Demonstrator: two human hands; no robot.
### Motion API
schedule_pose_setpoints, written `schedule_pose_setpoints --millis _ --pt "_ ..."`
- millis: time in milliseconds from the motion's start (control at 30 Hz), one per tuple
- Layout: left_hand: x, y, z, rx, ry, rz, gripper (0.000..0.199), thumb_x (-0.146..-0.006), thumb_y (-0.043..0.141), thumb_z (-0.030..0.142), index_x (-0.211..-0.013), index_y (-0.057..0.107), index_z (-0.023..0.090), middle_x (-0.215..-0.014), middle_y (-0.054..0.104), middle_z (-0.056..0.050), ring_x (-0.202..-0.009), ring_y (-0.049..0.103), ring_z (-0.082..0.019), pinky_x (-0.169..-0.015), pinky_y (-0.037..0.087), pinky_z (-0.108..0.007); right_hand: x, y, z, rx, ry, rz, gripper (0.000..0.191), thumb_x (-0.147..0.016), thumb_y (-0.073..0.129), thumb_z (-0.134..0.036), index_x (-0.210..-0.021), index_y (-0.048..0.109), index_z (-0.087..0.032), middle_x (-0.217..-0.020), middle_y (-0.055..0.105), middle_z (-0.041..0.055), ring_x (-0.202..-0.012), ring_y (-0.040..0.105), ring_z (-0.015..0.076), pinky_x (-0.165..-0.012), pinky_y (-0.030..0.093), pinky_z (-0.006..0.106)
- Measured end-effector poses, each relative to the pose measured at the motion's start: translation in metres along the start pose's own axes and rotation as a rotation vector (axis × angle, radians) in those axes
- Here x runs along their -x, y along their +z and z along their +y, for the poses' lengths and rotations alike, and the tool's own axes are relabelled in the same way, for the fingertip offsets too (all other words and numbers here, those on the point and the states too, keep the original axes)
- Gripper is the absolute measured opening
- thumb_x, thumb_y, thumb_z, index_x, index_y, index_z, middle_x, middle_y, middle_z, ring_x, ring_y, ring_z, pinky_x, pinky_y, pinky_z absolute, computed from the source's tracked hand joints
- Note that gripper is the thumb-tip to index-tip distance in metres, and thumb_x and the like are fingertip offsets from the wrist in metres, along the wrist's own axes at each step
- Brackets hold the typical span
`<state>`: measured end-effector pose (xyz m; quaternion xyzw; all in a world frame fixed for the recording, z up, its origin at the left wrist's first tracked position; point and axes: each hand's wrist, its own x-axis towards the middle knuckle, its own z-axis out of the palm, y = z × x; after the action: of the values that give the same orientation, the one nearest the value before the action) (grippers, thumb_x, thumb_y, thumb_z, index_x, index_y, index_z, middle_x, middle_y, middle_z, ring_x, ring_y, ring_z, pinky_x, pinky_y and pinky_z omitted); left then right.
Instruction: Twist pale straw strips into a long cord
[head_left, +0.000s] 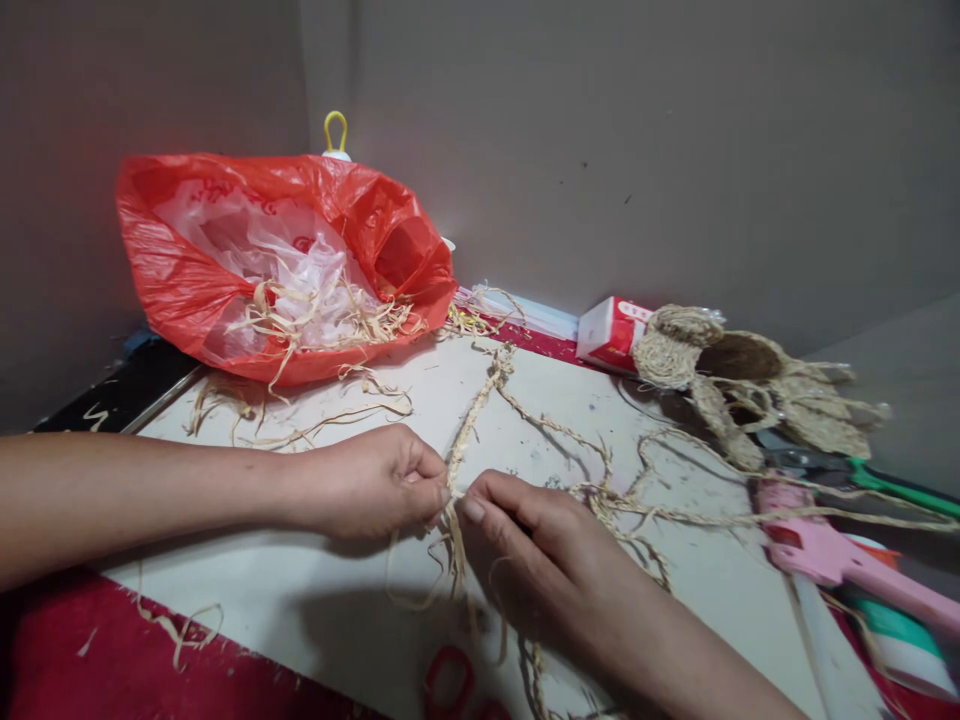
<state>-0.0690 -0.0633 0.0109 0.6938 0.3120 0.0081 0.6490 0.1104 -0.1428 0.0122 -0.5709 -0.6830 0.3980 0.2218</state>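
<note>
A pale braid of dried plant fibre [471,420] runs down the middle of the white board from a knotted end. My left hand [386,480] is closed and pinches this braid near its lower end. My right hand [544,535] is just to the right of it, thumb and forefinger pressed together on a thin fibre strand beside the braid. Below the fingers, loose fibre ends [454,555] hang down. A long thin fibre cord [555,428] lies from the knot toward the right, tangled behind my right hand.
A red plastic bag [180,300] with fibre strips stands at the back left. Woven fibre pieces [742,375] lie at the right, beside a red-white packet [613,330]. A pink glue gun [817,545] is at the right edge. Red scissor handles [448,682] show at the front of the white board [247,590].
</note>
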Motion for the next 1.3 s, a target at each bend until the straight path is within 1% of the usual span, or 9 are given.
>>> schedule_pose_setpoints --millis 233,467,600,733,867,967,1067,1167,1300 --pt "0.002 0.012 -0.006 0.115 0.022 0.054 0.024 -0.081 0.043 0.025 -0.059 0.044 0.017 -0.050 0.035 0.007 -0.046 0.026 -0.006 -0.043 0.021 -0.020 0.003 0.016 0.000 -0.012 0.059 0.015 0.036 -0.094 0.037 -0.039 -0.062 0.042 -0.021 -0.052 0.043 -0.0027 -0.047 0.037 0.0106 -0.044 0.027 0.023" --pt "0.006 0.018 -0.011 0.252 0.101 0.070 0.024 -0.083 0.046 0.021 -0.061 0.051 0.014 -0.052 0.041 0.007 -0.050 0.034 -0.006 -0.050 0.031 -0.017 0.012 0.037 -0.005 0.107 0.068 0.072 0.031 -0.091 0.039 -0.031 -0.063 0.044 -0.020 -0.052 0.050 -0.0022 -0.046 0.041 0.0099 -0.045 0.028 0.021" --pt "0.007 0.018 -0.012 0.291 0.128 0.016 0.025 -0.085 0.047 0.024 -0.062 0.052 0.013 -0.059 0.052 0.003 -0.055 0.044 -0.007 -0.056 0.037 -0.018 0.016 0.035 -0.016 0.186 0.107 0.009 0.020 -0.082 0.046 -0.024 -0.063 0.050 -0.020 -0.052 0.057 -0.0015 -0.046 0.048 0.0105 -0.044 0.027 0.020" --pt "0.007 0.019 -0.013 0.312 0.123 0.004 0.027 -0.086 0.048 0.025 -0.061 0.053 0.013 -0.054 0.049 0.005 -0.053 0.043 -0.006 -0.056 0.037 -0.017 0.014 0.034 -0.014 0.262 0.073 -0.099 0.003 -0.066 0.056 -0.022 -0.068 0.055 -0.021 -0.054 0.061 -0.0001 -0.049 0.054 0.0143 -0.042 0.024 0.022" --pt "0.008 0.020 -0.011 0.381 0.124 -0.043 0.027 -0.086 0.047 0.026 -0.070 0.061 0.009 -0.066 0.061 -0.002 -0.064 0.054 -0.011 -0.066 0.043 -0.023 0.011 0.040 -0.006 0.337 0.064 -0.097 0.016 -0.059 0.058 -0.019 -0.075 0.060 -0.021 -0.054 0.063 0.0009 -0.044 0.052 0.0149 -0.041 0.025 0.024" --pt "0.008 0.021 -0.010 0.399 0.116 -0.044 0.027 -0.085 0.047 0.025 -0.071 0.063 0.009 -0.071 0.064 -0.006 -0.068 0.057 -0.013 -0.067 0.044 -0.024 0.011 0.047 -0.005 0.475 0.050 -0.075 0.023 -0.055 0.060 -0.018 -0.078 0.061 -0.019 -0.058 0.066 0.0039 -0.042 0.053 0.0156 -0.039 0.025 0.024" --pt "0.007 0.022 -0.009 0.475 0.110 -0.087 0.025 -0.084 0.048 0.023 -0.068 0.062 0.010 -0.068 0.065 -0.004 -0.062 0.055 -0.010 -0.066 0.044 -0.023 0.013 0.054 -0.005 0.672 -0.023 -0.011 0.025 -0.055 0.059 -0.016 -0.079 0.061 -0.017 -0.059 0.067 0.0063 -0.042 0.056 0.0174 -0.036 0.022 0.025" --pt "0.005 0.023 -0.012 0.506 0.065 -0.080 0.024 -0.082 0.050 0.024 -0.066 0.060 0.011 -0.066 0.064 -0.003 -0.059 0.054 -0.009 -0.062 0.043 -0.022 0.016 0.060 -0.002 0.838 -0.171 0.087 0.023 -0.058 0.058 -0.013 -0.081 0.061 -0.015 -0.054 0.065 0.0050 -0.037 0.056 0.0189 -0.036 0.019 0.027" --pt "0.006 0.023 -0.012 0.423 0.028 -0.046 0.025 -0.083 0.052 0.031 -0.068 0.059 0.012 -0.060 0.060 0.000 -0.053 0.049 -0.009 -0.052 0.038 -0.020 0.021 0.063 0.002 0.875 -0.309 0.132 0.018 -0.063 0.056 -0.008 -0.079 0.057 -0.017 -0.056 0.064 0.0028 -0.038 0.056 0.0167 -0.036 0.023 0.027"
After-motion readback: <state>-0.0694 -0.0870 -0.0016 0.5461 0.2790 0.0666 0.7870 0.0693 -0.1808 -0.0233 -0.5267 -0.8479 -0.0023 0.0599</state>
